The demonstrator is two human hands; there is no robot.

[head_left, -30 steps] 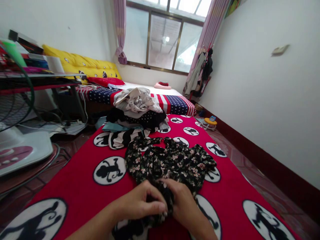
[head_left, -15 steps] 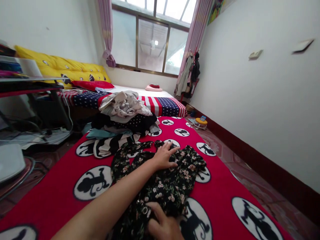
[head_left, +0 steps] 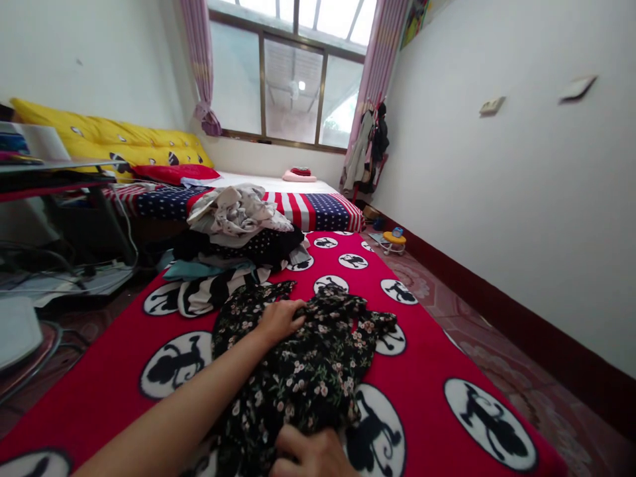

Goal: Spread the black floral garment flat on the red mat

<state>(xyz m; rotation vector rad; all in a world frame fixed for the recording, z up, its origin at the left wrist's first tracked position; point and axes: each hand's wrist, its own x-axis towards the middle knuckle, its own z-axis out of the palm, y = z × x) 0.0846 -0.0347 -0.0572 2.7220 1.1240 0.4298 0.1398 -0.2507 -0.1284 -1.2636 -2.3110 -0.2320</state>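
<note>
A black dress with small pink and white flowers lies spread on the red blanket, its sleeves out to both sides. My left hand reaches across from the lower left, its fingers curled into the cloth near the upper part of the dress. Close to the bottom edge of the view, my right hand is closed on the near part of the same dress. Its fingertips are partly hidden.
A heap of clothes lies beyond the dress, with a striped garment at its near side. On the left are a desk and a pale seat. A yellow stool stands by the right wall.
My left hand has shifted left and its spread fingers have curled into the cloth. My right hand, earlier with a finger extended, has moved lower and closed. The dress's upper part has bunched slightly.
</note>
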